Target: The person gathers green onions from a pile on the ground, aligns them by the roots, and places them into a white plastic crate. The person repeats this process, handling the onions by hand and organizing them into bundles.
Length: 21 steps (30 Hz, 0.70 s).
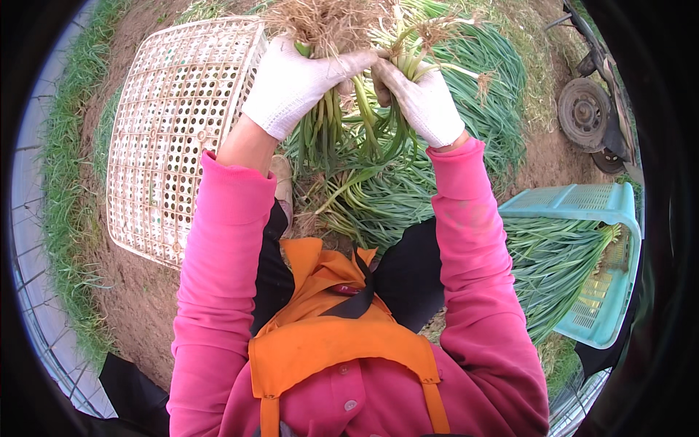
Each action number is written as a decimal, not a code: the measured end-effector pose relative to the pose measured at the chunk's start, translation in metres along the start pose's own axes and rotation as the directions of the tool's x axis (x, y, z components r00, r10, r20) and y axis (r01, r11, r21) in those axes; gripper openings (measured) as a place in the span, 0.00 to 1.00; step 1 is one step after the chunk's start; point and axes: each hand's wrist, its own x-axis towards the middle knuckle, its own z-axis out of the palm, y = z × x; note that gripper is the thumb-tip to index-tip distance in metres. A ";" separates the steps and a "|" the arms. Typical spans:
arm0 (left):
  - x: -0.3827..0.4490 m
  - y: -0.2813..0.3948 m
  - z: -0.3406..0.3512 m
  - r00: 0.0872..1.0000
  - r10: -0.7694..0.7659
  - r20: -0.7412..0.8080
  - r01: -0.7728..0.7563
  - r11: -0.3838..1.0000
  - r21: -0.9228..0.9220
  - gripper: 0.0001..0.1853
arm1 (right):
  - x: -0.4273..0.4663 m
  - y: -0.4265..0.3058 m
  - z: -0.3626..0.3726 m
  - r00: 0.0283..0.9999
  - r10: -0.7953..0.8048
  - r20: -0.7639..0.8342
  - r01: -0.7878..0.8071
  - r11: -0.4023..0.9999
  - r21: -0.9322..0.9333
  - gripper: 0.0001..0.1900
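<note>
My left hand (295, 87), in a whitish work glove, grips a thick bunch of allium greens (325, 123). Its brown, fibrous roots (322, 24) point up and away from me, and the leaves hang below. In my right hand (423, 101), gloved the same way, is a smaller clump of greens (407, 63) with pale stems and a few stray roots. Both thumbs meet between the two bunches; some fingertips are hidden behind stems. Under and beyond my hands lies a large heap of long green leaves (486, 93). Closer to my knees rest more loose greens (382, 202).
To the left, a dirty white perforated plastic crate (185, 114) stands on bare soil (131, 295). A turquoise crate (598, 328) at right holds neatly laid greens (562, 262). Beyond it is a wheeled cart's tyre (584, 114). Grass (71, 218) borders a plastic-film wall (30, 191).
</note>
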 end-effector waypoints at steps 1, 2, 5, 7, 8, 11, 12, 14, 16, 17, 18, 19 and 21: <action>0.000 -0.001 0.004 1.000 0.012 0.002 -0.012 0.999 -0.046 0.17 | 0.001 0.001 0.001 0.999 0.026 -0.019 -0.026 0.998 -0.051 0.12; 0.000 -0.002 0.009 0.997 0.063 0.033 -0.061 0.995 -0.082 0.17 | 0.000 0.003 0.006 0.991 -0.132 -0.033 0.126 0.981 -0.145 0.12; 0.002 -0.005 0.012 1.000 0.028 -0.008 -0.029 0.999 -0.027 0.18 | -0.001 0.003 0.010 0.910 -0.405 0.090 0.406 0.822 -0.400 0.11; 0.003 -0.006 0.009 1.000 -0.022 -0.010 0.022 0.999 0.031 0.17 | -0.003 -0.001 0.011 0.977 -0.197 0.076 0.202 0.977 -0.065 0.10; 0.003 -0.006 0.008 0.999 -0.022 -0.034 0.023 0.999 0.028 0.16 | -0.003 -0.003 0.010 0.993 -0.031 0.114 0.020 0.995 0.101 0.11; 0.000 -0.007 0.005 0.995 -0.061 -0.074 0.061 0.998 0.001 0.16 | -0.004 -0.009 0.009 0.999 0.003 0.048 -0.024 0.902 0.431 0.15; -0.001 -0.007 0.004 0.997 -0.049 -0.059 0.046 0.998 -0.042 0.16 | -0.002 -0.009 0.008 0.999 -0.005 0.053 -0.016 0.919 0.394 0.15; -0.001 -0.007 0.003 0.994 -0.068 -0.087 0.072 0.996 0.045 0.16 | 0.001 -0.008 0.010 0.990 0.099 -0.097 -0.041 0.876 0.480 0.14; 0.000 -0.006 0.001 0.991 -0.053 -0.125 0.066 0.993 0.101 0.16 | 0.005 -0.003 0.010 0.977 0.123 -0.172 -0.035 0.894 0.446 0.14; 0.001 -0.006 -0.001 0.986 -0.040 -0.161 0.062 0.990 0.130 0.16 | 0.007 0.000 0.010 0.963 0.140 -0.232 -0.051 0.935 0.352 0.14; 0.002 -0.005 -0.003 0.977 -0.051 -0.207 0.087 0.982 0.167 0.16 | 0.008 0.003 0.009 0.956 0.120 -0.267 -0.047 0.964 0.262 0.15; 0.003 -0.004 -0.006 0.978 -0.026 -0.205 0.065 0.980 0.187 0.17 | 0.009 0.006 0.007 0.930 0.171 -0.326 -0.109 0.974 0.199 0.15; 0.003 -0.003 -0.010 0.974 -0.028 -0.223 0.082 0.968 0.238 0.18 | 0.008 0.012 0.004 0.960 0.017 -0.279 -0.071 0.980 -0.185 0.15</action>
